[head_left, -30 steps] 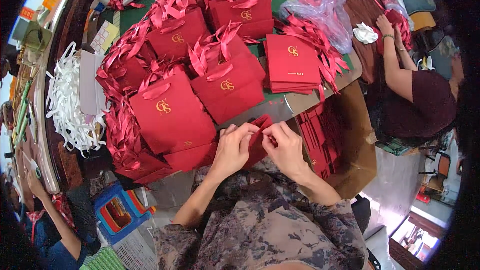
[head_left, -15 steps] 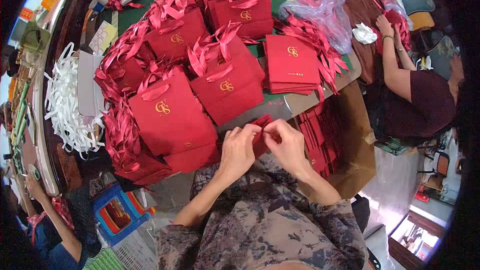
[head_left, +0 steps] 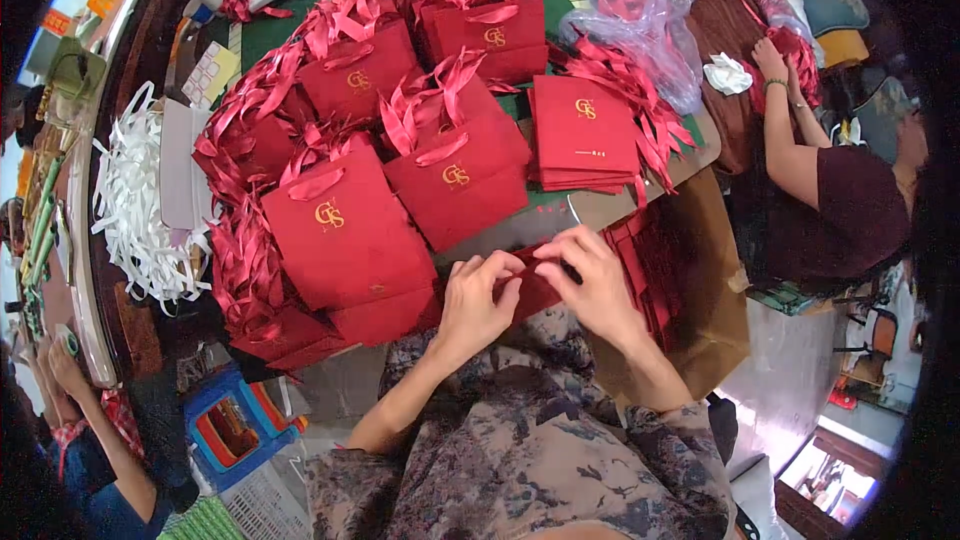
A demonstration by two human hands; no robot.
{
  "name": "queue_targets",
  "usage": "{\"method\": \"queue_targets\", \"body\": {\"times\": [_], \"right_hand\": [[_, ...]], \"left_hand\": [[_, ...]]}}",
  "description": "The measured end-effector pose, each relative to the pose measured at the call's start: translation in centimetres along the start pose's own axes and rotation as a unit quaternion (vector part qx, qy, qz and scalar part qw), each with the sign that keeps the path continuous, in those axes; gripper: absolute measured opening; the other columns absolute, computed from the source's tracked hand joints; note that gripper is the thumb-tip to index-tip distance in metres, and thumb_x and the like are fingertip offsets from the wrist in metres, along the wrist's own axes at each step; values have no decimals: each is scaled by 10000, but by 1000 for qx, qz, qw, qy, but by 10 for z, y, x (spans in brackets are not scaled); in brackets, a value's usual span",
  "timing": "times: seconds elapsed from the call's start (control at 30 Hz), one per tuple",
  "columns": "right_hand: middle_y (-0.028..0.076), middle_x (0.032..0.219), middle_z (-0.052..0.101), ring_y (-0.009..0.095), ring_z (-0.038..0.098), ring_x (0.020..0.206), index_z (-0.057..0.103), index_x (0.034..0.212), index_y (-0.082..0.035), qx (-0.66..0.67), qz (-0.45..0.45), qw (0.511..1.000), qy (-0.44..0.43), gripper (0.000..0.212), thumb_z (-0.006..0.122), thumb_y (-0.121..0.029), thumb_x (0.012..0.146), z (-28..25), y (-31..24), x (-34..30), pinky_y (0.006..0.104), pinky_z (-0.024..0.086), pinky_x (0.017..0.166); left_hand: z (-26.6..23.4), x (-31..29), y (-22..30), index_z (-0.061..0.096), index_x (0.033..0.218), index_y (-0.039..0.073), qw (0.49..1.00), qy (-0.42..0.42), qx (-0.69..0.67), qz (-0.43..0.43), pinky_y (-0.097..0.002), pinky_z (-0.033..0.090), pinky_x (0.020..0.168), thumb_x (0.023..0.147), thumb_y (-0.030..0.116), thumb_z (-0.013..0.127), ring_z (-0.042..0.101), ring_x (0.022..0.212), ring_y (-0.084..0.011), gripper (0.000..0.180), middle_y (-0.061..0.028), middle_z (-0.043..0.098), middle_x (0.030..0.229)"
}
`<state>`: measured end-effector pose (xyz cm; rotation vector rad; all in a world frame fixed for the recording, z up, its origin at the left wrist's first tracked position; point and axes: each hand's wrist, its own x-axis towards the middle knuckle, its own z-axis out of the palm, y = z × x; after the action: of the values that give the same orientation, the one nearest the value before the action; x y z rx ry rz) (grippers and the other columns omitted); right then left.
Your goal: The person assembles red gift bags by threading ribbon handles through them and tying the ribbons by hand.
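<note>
Pinching the flat red bag [head_left: 530, 290] at the bench's six o'clock edge, left hand [head_left: 475, 300] and right hand [head_left: 590, 285] should probably crease it squarely, clear of the finished bags [head_left: 345, 225].

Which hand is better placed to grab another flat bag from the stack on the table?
Probably the right hand. The flat stack lies up and to the right, nearer that hand. The left hand sits closer to the standing bags. Both hands now pinch a red bag.
</note>
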<state>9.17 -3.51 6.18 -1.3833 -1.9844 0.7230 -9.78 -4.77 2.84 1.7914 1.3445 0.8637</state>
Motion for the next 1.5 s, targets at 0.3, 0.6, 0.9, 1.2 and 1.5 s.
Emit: {"method": "queue_targets", "body": {"times": [0.3,0.6,0.9,1.2,1.5], "right_hand": [[120,890,581,306,578,958,707,937,-44,-78,-14,968,-239,147,629,-167,913,-16,24,13,415,469,824],[112,878,586,276,605,894,722,926,-51,99,8,930,-354,230,675,-270,873,-22,56,36,380,469,814],[49,751,652,134,616,718,724,840,-42,198,112,945,-236,108,700,-142,807,2,47,26,306,489,679],[29,806,671,96,612,772,694,907,-11,240,154,950,-124,151,706,-154,858,9,62,39,287,500,717],[1,862,608,69,558,772,633,908,-21,192,95,977,-14,118,726,-92,896,-9,33,29,237,460,707]], "left_hand": [[18,-4,4,684,877,77,987,29,72,142,-371,423,693,768,75,759,597,734,-244,132,-54,638,757],[18,-5,6,693,884,86,966,43,138,216,-366,421,678,802,92,741,589,735,-222,95,-36,628,792],[5,-2,10,679,915,105,989,18,73,125,-378,425,645,809,142,760,605,674,-260,138,-68,656,761],[-4,1,12,688,845,115,994,-58,7,90,-334,421,653,790,158,781,670,655,-197,116,-31,693,715],[-10,13,-2,670,924,23,995,-17,-89,-41,-264,517,622,847,93,743,694,693,-137,127,-67,716,796]]}}
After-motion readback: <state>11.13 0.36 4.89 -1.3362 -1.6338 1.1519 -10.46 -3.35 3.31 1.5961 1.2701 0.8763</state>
